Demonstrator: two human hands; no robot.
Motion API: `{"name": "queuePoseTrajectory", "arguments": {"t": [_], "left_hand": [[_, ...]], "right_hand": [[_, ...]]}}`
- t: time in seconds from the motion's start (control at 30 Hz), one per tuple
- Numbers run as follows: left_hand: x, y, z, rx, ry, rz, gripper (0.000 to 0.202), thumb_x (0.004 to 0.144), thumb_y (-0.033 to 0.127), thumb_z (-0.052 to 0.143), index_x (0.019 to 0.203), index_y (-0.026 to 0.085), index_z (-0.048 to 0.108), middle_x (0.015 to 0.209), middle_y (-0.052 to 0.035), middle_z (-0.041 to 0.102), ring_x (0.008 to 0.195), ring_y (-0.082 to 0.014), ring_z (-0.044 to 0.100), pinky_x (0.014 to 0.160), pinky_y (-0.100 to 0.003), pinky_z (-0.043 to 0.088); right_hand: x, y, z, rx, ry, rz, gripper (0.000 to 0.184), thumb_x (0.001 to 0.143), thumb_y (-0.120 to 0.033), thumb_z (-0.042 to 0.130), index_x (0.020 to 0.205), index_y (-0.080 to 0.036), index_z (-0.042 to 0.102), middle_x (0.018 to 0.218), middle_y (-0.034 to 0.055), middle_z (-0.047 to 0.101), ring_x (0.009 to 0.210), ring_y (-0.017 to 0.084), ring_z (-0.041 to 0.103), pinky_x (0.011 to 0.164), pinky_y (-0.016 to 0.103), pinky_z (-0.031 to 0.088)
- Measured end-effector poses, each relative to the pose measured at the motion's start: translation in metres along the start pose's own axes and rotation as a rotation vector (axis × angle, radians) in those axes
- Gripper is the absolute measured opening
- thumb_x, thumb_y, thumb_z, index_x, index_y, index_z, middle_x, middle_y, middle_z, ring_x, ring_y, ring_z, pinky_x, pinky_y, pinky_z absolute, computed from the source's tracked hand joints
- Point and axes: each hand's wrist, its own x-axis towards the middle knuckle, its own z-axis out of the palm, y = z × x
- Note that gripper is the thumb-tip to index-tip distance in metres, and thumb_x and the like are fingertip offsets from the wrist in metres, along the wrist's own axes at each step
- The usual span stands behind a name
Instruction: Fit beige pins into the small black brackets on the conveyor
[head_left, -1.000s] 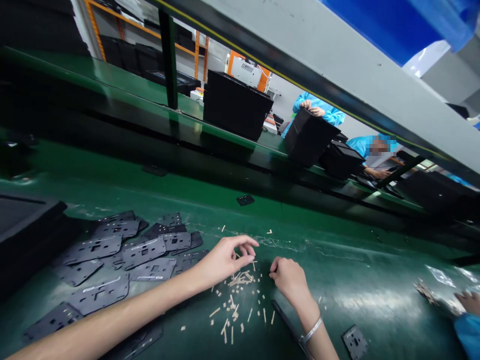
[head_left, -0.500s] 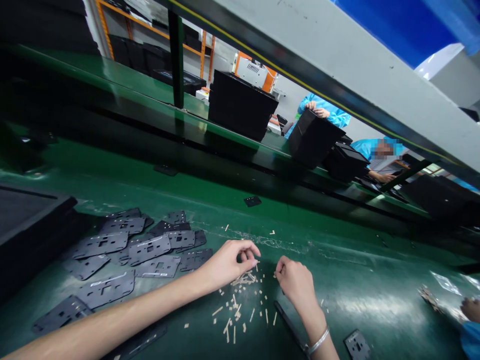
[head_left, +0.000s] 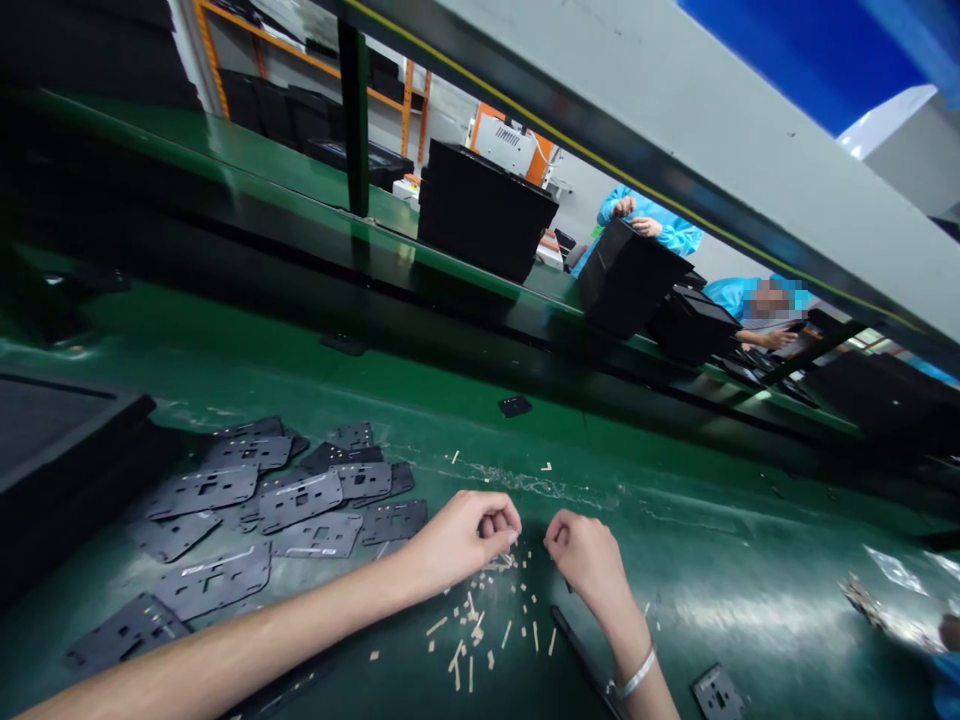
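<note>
Many strips [head_left: 480, 625]: small, pale, scattered on the green surface [head_left: 712, 580], under and between both hands.
Left hand [head_left: 457, 535]: grip narrow, fingertips curled onto the pile.
Right hand [head_left: 589, 560]: grip closed, content hidden.
Grey plates [head_left: 300, 500]: spread at left.

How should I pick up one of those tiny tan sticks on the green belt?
Probably pinch a loose stick across its narrow middle, coming straight down with thumb and fingertip: it lies flat on the belt, too thin to get under.
</note>
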Motion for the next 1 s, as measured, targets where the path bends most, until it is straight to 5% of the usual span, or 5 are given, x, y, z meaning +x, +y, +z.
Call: {"name": "queuePoseTrajectory", "arguments": {"t": [0.2,0.37,0.53,0.7,1.0], "left_hand": [[-0.003,0.006,-0.001,-0.366,-0.13,-0.109,0.033,0.085,0.044,0.045,0.071,0.014,0.052,0.052,0.0022,0.054,0.037,-0.0063,0.038,0.039,-0.018,0.026],[-0.005,0.008,-0.001,-0.498,-0.104,-0.03,0.035,0.083,0.047,0.049,0.068,0.016,0.046,0.049,0.0045,0.048,0.039,-0.0054,0.034,0.04,-0.017,0.024],[-0.008,0.008,-0.001,-0.391,-0.077,0.048,0.029,0.086,0.04,0.049,0.072,0.015,0.05,0.054,0.0042,0.048,0.046,-0.0072,0.038,0.047,-0.019,0.03],[-0.012,0.011,0.001,-0.191,-0.022,0.059,0.021,0.087,0.031,0.049,0.075,0.015,0.057,0.06,0.0028,0.05,0.057,-0.01,0.046,0.054,-0.02,0.034],[-0.014,0.012,0.004,-0.077,0.078,0.113,0.018,0.087,0.021,0.048,0.078,0.015,0.063,0.063,0.0005,0.056,0.059,-0.0118,0.049,0.057,-0.022,0.039]], "right_hand": [[-0.022,-0.024,-0.007,0.424,0.663,-0.47,0.006,0.082,-0.015,0.055,0.082,-0.019,0.06,0.073,0.0042,0.064,0.064,0.015,0.059,0.059,0.027,0.046],[-0.027,-0.035,-0.008,0.453,0.687,-0.733,0.028,0.077,-0.003,0.056,0.097,-0.021,0.06,0.083,0.0065,0.068,0.074,0.018,0.061,0.064,0.033,0.05],[-0.029,-0.034,-0.012,0.68,0.595,-0.472,0.019,0.08,-0.011,0.058,0.096,-0.02,0.062,0.082,0.0059,0.066,0.065,0.016,0.058,0.053,0.028,0.046],[-0.03,-0.036,-0.01,0.883,0.395,-0.253,0.01,0.08,-0.025,0.061,0.073,-0.018,0.063,0.07,0.0032,0.063,0.062,0.014,0.058,0.05,0.023,0.044],[-0.036,-0.043,0.003,0.871,0.606,-0.227,0.004,0.08,-0.019,0.062,0.081,-0.019,0.065,0.077,0.0048,0.065,0.06,0.014,0.057,0.05,0.024,0.044]]}}
